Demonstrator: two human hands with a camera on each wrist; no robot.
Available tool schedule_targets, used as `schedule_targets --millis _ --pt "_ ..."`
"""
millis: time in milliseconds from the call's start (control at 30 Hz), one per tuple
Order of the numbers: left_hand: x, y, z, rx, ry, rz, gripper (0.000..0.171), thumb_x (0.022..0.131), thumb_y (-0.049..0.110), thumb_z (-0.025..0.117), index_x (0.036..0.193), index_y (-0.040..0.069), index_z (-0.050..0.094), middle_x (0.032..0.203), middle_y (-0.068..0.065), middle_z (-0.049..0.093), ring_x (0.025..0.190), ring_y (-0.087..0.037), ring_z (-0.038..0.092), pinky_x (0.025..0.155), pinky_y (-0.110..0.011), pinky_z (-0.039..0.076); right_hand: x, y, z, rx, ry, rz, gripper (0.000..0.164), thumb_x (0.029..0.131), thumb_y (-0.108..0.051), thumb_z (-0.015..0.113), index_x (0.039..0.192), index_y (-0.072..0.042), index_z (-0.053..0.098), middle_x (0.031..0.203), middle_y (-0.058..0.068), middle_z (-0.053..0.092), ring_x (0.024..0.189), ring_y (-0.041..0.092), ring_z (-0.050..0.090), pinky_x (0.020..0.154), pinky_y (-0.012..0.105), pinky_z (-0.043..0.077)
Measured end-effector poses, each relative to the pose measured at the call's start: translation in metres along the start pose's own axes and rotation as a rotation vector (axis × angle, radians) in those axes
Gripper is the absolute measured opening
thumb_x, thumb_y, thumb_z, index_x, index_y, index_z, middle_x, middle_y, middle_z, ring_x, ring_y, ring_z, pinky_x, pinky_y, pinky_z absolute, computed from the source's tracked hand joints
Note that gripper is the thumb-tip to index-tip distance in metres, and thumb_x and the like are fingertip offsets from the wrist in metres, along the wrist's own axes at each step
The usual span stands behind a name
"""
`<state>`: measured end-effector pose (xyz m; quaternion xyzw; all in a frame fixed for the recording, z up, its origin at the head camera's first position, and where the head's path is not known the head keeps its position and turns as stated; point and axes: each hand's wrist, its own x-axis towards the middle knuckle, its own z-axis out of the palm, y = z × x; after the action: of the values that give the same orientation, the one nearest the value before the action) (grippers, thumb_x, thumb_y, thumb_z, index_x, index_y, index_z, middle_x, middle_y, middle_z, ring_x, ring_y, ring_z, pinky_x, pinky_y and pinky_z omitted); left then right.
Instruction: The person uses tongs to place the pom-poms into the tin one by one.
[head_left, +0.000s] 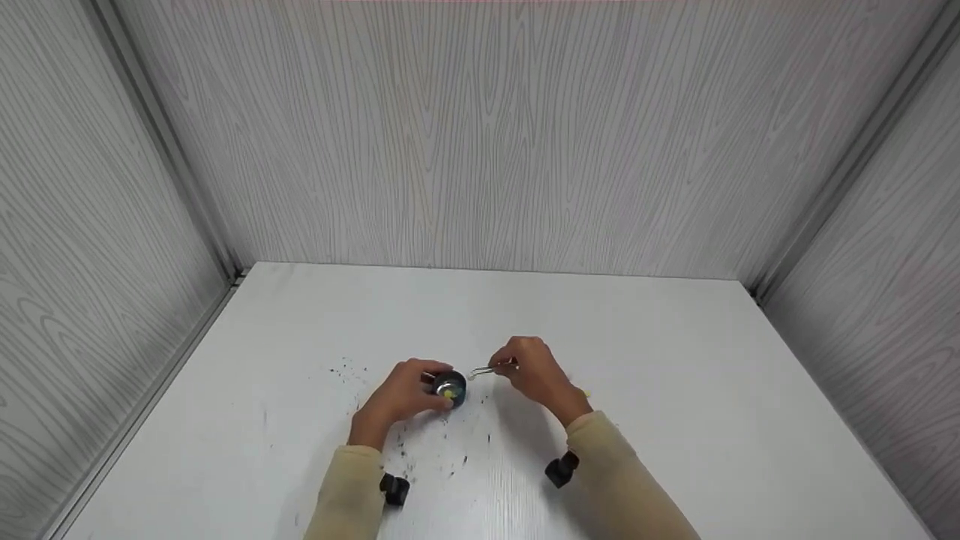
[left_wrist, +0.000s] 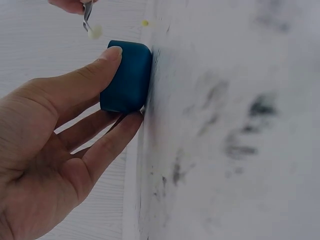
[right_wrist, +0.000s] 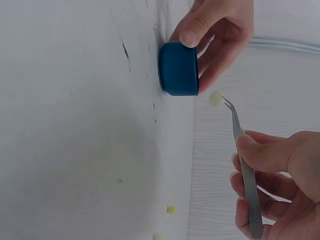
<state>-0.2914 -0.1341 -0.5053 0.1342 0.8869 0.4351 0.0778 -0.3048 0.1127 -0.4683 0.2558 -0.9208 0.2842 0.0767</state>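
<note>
A small blue cup (right_wrist: 179, 70) stands on the white table, its mouth up, with yellow bits (head_left: 450, 393) inside. My left hand (head_left: 409, 391) grips the cup by its side between thumb and fingers. In my right hand (head_left: 531, 369) I hold bent-tip metal tweezers (right_wrist: 248, 185), pinched between thumb and fingers. At the tweezers' tips is a small pale yellow ball (right_wrist: 216, 99), above rim height and just to the right of the cup. The same ball shows near the top of the left wrist view.
A yellow ball (right_wrist: 171, 210) and a paler one (right_wrist: 157, 236) lie on the table (head_left: 645, 337) to the right, near my right forearm. Dark smudges and specks (head_left: 465, 459) mark the tabletop around the cup. Grey wood-grain panels (head_left: 480, 135) wall in the back and both sides.
</note>
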Motion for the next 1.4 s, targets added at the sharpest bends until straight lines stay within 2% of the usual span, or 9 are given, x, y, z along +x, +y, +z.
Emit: schedule_targets --millis 300,633,733,867,1067,1400 --pt "0.002 -0.001 -0.002 -0.014 -0.008 0.018 0.057 0.083 0.007 0.085 0.136 0.009 0.066 0.136 -0.017 0.066 0.125 -0.037 0.066 0.108 -0.052 0.053 0.012 -0.010 0.020 -0.011 -0.023 -0.011 0.015 0.092 0.001 0.073 0.100 -0.006 0.083 0.093 0.008 0.076 0.089 0.020 0.070 0.081 0.037 0.062" --pt "0.000 -0.004 -0.003 -0.035 -0.020 0.023 0.057 0.084 0.008 0.084 0.137 0.008 0.065 0.137 -0.017 0.067 0.125 -0.038 0.066 0.107 -0.052 0.054 0.014 -0.013 0.037 0.017 -0.044 -0.020 0.013 0.092 -0.001 0.074 0.100 -0.006 0.083 0.093 0.007 0.076 0.090 0.020 0.070 0.079 0.033 0.061" --pt "0.000 -0.004 -0.004 -0.022 -0.021 0.048 0.056 0.084 0.008 0.084 0.137 0.006 0.065 0.135 -0.016 0.068 0.124 -0.038 0.066 0.107 -0.052 0.054 0.013 -0.014 0.040 0.005 -0.035 -0.030 0.013 0.092 -0.001 0.074 0.099 -0.006 0.083 0.091 0.008 0.075 0.088 0.020 0.070 0.077 0.032 0.061" --pt "0.000 -0.004 -0.003 -0.007 -0.027 0.074 0.056 0.085 0.009 0.084 0.137 0.005 0.065 0.134 -0.016 0.069 0.124 -0.037 0.066 0.107 -0.053 0.053 0.013 -0.013 0.043 -0.018 -0.019 -0.044 0.013 0.091 0.000 0.075 0.098 -0.006 0.083 0.090 0.009 0.074 0.087 0.021 0.071 0.075 0.031 0.061" --pt "0.002 -0.004 -0.004 -0.019 -0.037 0.065 0.057 0.084 0.009 0.084 0.137 0.004 0.064 0.134 -0.017 0.069 0.124 -0.037 0.066 0.107 -0.053 0.053 0.011 -0.013 0.042 0.016 -0.024 -0.010 0.015 0.092 0.001 0.072 0.101 -0.006 0.083 0.095 0.009 0.075 0.092 0.021 0.071 0.081 0.033 0.062" --pt "0.002 -0.005 -0.004 -0.031 -0.041 0.050 0.058 0.084 0.009 0.084 0.138 0.005 0.064 0.136 -0.017 0.068 0.125 -0.038 0.066 0.106 -0.052 0.054 0.008 -0.009 0.034 0.022 0.005 -0.028 0.013 0.092 -0.001 0.074 0.101 -0.006 0.082 0.092 0.008 0.075 0.088 0.019 0.069 0.080 0.032 0.061"
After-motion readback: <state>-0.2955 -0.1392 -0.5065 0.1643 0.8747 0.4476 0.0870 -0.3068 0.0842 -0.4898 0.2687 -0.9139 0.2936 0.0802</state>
